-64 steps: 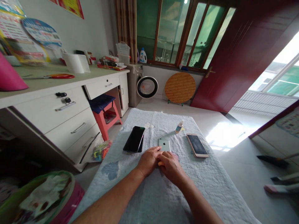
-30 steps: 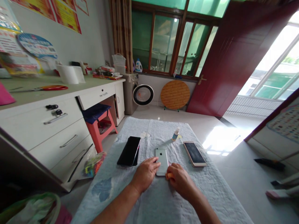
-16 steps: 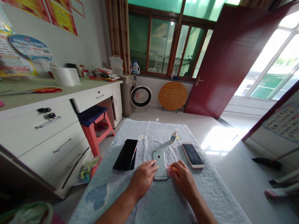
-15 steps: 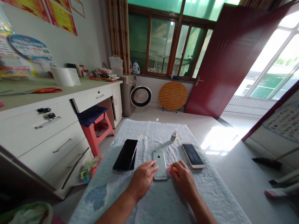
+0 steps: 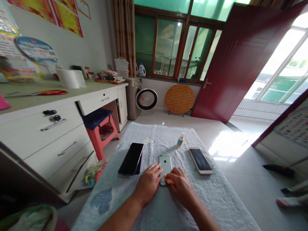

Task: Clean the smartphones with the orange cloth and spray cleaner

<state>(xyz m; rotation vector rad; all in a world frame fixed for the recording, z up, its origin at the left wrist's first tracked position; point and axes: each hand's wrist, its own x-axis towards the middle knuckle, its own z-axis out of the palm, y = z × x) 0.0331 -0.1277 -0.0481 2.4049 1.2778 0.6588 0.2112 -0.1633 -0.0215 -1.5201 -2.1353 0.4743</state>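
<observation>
A silver smartphone with an apple logo lies back-up on the cloth-covered table. My left hand holds its left edge, fingertips resting on the back. Pinched in the fingers of my right hand is a small orange cloth-like piece, pressed on the phone's lower back; I cannot make out its exact kind. To the left lie dark phones, one apparently over another. A gold-framed smartphone lies screen-up on the right. Beyond the silver phone stands a small spray bottle.
A pale blue cloth covers the table. On the left stands a white desk with scissors and a paper roll on top. A pink stool is tucked beside it. A bin is at lower left.
My right hand has moved left with the orange piece, from beside the phone's right edge onto its lower back. My left hand stays on the phone. The view has shifted slightly.
</observation>
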